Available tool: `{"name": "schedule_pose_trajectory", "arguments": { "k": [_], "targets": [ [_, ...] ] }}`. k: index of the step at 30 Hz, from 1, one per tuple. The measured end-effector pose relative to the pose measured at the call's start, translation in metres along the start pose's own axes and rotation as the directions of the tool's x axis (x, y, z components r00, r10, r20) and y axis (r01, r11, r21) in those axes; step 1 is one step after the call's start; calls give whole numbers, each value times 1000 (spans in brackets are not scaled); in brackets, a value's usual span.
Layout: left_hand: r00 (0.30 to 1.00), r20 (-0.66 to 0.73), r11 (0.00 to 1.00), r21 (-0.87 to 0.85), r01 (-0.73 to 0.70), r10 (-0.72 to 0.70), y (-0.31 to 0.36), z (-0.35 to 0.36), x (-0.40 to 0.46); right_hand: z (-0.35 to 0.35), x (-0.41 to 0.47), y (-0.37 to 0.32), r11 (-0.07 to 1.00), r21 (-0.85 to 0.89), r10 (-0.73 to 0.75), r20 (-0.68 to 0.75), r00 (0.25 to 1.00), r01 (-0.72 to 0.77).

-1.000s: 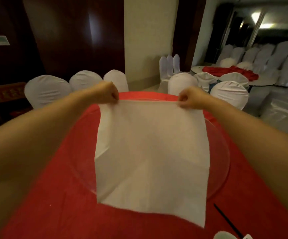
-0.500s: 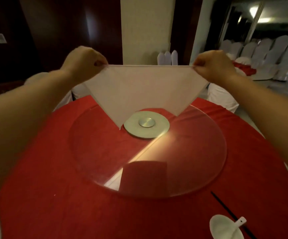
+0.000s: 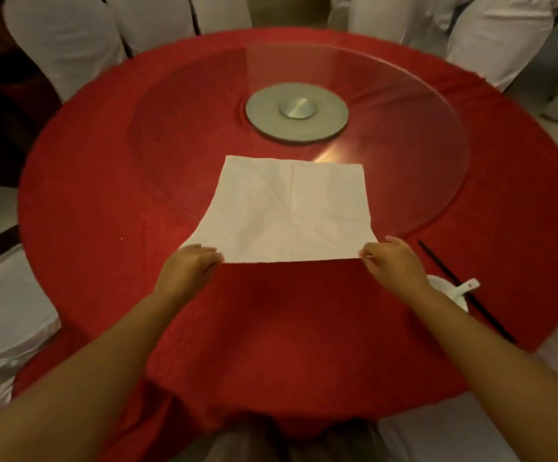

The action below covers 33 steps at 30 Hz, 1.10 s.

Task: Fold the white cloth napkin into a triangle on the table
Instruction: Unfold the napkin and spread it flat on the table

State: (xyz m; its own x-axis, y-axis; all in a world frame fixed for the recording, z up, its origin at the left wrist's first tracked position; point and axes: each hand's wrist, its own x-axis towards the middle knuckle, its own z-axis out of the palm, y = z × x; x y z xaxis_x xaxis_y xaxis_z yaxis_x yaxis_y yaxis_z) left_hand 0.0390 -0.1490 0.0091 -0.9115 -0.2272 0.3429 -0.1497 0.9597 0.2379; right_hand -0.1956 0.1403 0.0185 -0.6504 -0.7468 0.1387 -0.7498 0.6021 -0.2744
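Observation:
The white cloth napkin (image 3: 287, 211) lies spread flat as a square on the round table with the red cloth (image 3: 271, 328), its far part resting on the glass turntable (image 3: 404, 145). A crease runs down its middle. My left hand (image 3: 187, 271) pinches the near left corner. My right hand (image 3: 394, 261) pinches the near right corner. The near edge is stretched straight between the two hands.
A metal hub (image 3: 297, 111) sits at the turntable's centre. A white bowl with a spoon (image 3: 454, 290) and black chopsticks (image 3: 464, 291) lie at the right, close to my right wrist. White-covered chairs (image 3: 64, 38) ring the table.
The napkin was held up in the air by its top corners; now it lies flat on the table. Both hands came down and toward me, and the view tilted downward.

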Motion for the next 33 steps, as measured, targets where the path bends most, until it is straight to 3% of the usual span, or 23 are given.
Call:
{"name": "schedule_pose_trajectory", "arguments": {
  "k": [5,10,14,20,33],
  "targets": [
    [982,143,985,-98,140,-126,-1,47,-73,56,-61,-11,995,-55,79,-43,996,-81],
    [980,156,975,-166,147,-121,8,65,-116,81,-113,-25,988,-79,125,-131,983,-136],
    [981,129,967,-191,170,-147,17,74,-136,94,-144,-24,990,-50,129,-90,988,-134],
    [995,64,979,-182,91,-80,28,79,-163,103,-172,-18,996,51,86,-144,986,-79],
    [999,44,992,-128,20,-14,56,70,-219,96,-241,-25,998,66,12,-105,994,-5]
  ]
}}
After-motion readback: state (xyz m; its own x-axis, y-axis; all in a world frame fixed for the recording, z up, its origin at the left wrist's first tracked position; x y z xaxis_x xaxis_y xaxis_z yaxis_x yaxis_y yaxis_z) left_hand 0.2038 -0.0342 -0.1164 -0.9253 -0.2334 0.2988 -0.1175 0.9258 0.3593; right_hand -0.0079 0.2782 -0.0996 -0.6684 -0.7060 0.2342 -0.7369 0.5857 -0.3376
